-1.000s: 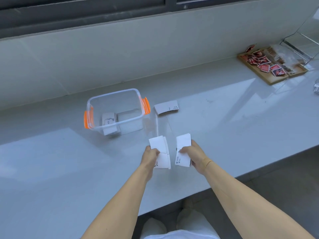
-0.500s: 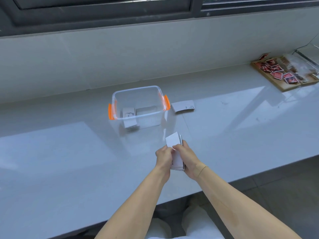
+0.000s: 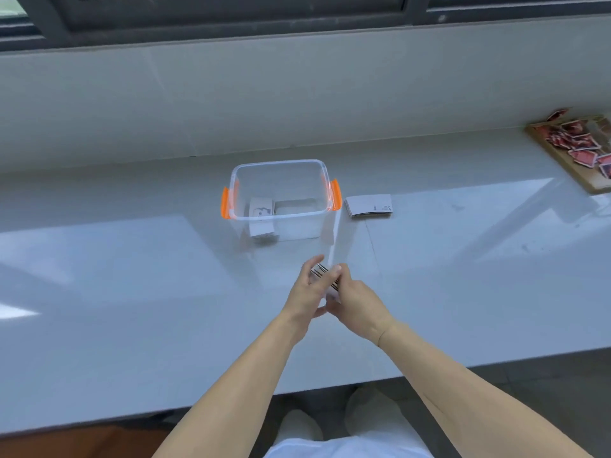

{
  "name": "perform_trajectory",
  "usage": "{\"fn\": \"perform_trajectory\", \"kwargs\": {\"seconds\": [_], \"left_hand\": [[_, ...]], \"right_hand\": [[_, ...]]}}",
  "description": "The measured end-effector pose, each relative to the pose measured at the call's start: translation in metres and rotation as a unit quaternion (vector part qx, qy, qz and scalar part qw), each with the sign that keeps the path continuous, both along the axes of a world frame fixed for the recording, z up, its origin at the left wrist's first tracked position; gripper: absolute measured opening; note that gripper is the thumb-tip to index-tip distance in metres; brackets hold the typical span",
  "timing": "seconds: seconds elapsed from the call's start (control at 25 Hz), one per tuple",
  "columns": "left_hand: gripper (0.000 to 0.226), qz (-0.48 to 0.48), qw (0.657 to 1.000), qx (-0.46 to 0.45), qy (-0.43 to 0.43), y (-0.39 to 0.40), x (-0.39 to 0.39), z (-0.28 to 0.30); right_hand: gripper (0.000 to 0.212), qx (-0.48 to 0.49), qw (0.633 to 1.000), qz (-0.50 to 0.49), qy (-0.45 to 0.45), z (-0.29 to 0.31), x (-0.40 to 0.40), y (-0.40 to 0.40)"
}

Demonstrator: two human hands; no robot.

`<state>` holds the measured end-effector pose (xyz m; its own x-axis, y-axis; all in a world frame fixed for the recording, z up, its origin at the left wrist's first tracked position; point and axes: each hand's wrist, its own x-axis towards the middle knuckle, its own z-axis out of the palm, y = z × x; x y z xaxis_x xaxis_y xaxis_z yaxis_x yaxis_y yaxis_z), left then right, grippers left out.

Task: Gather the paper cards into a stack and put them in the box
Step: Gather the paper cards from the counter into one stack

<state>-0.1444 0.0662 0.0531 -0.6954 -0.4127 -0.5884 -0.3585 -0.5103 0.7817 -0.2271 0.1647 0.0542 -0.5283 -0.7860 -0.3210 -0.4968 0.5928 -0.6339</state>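
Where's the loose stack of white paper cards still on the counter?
In the head view, the white card stack lies on the grey counter, just right of the clear plastic box with orange latches.

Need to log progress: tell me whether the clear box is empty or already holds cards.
Not empty. The lidless clear box already holds a stack of white cards at its bottom left; the rest of its floor looks bare.

The head view looks forward and down on the counter (image 3: 132, 292) from close above.

One clear box (image 3: 281, 193), three card stacks (image 3: 369, 205), two hands (image 3: 355, 302), one wooden tray (image 3: 562, 157)
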Motion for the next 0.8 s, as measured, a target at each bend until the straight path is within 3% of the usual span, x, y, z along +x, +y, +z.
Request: {"fn": "perform_trajectory", "kwargs": {"seconds": [0.12,0.4,0.48,0.6,0.8], "left_hand": [[0.032,0.044,0.999,0.004,0.005,0.01,-0.004,-0.011],[0.021,0.174,0.985,0.001,-0.002,0.017,-0.013,-0.036],[0.023,0.15,0.985,-0.062,-0.054,0.021,-0.01,-0.044],[0.025,0.063,0.955,-0.247,-0.152,0.027,-0.003,-0.057],[0.025,-0.011,0.927,-0.338,-0.16,0.024,0.007,-0.077]], "right_hand": [[0.031,0.012,0.998,0.052,0.035,-0.007,-0.012,0.0],[0.023,0.021,0.984,0.078,0.16,-0.029,-0.036,0.024],[0.022,0.022,0.978,0.098,0.181,-0.04,-0.037,0.03],[0.019,0.034,0.966,0.133,0.218,-0.054,-0.037,0.033],[0.019,0.057,0.946,0.175,0.268,-0.069,-0.038,0.03]]}}
